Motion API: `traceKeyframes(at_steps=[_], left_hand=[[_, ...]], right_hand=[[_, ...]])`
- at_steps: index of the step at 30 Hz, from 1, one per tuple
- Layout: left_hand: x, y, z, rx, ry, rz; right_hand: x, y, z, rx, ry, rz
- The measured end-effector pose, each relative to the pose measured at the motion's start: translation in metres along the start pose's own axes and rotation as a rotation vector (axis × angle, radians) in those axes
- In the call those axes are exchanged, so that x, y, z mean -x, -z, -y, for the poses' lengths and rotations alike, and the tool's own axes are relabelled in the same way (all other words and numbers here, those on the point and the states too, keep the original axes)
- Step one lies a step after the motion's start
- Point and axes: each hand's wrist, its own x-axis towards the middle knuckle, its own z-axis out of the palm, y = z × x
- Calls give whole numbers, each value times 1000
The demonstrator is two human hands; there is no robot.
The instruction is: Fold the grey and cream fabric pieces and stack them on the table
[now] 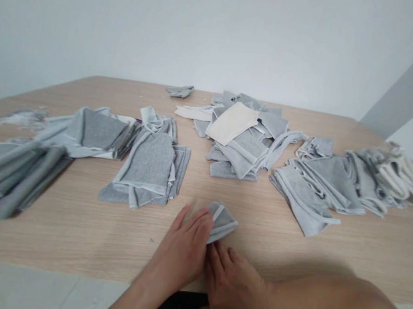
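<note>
My left hand (182, 248) lies flat, fingers stretched out, pressing on a small folded grey cloth piece (223, 222) near the table's front edge. Part of that piece pokes out past the fingertips. My right hand (234, 290) rests beside it, fingers together and pointing toward the same cloth, touching the left hand's edge; nothing shows in its grip.
A light wooden table (73, 216) carries several heaps of grey cloth pieces: a stack at far left (0, 178), a pile left of centre (151, 166), a middle heap topped by a cream piece (232, 122), and a spread at right (328, 185). A white wall stands behind.
</note>
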Motion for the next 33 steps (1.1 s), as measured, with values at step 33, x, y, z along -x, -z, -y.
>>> traceKeyframes(at_steps=[33], left_hand=[[31, -4, 21, 106, 214, -79]], right_hand=[[-26, 1, -79, 91, -8, -52]])
